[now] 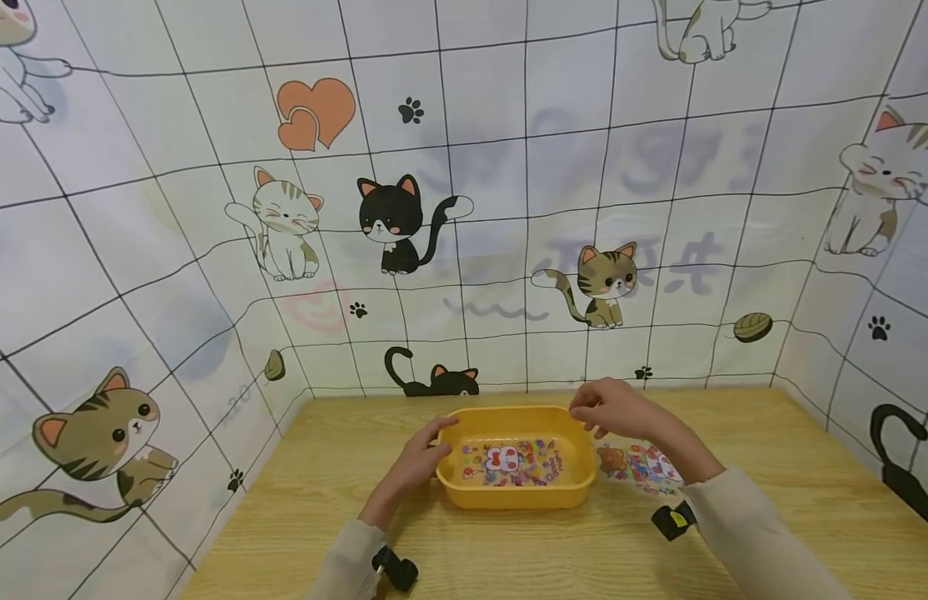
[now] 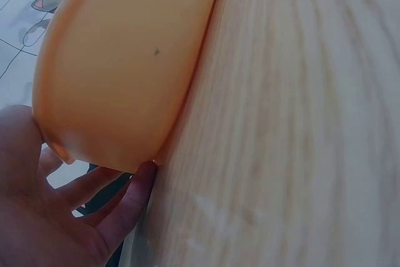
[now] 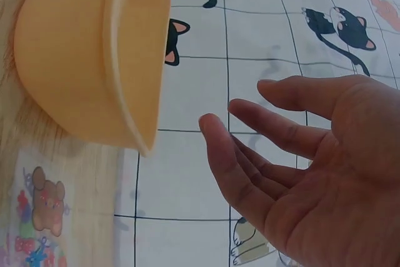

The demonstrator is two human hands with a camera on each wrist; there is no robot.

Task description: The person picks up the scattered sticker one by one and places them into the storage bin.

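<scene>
Figure 1. My left hand (image 1: 413,465) grips the yellow tray (image 1: 518,494) at its left rim on the wooden surface (image 1: 771,450). My right hand (image 1: 612,406) hovers open, empty, over the far-right corner. I judge positioning underway; next, closing that second grip.

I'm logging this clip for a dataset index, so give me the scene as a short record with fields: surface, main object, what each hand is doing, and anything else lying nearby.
surface: wooden table, cat-print cloth walls around it
main object: yellow tub, upright on the table, a colourful sticker sheet inside
left hand: left hand holds the tub's left rim, thumb over the edge
right hand: right hand open near the tub's far right corner; contact cannot be told
nearby: cartoon sheet lying flat on the table, right of the tub
</scene>
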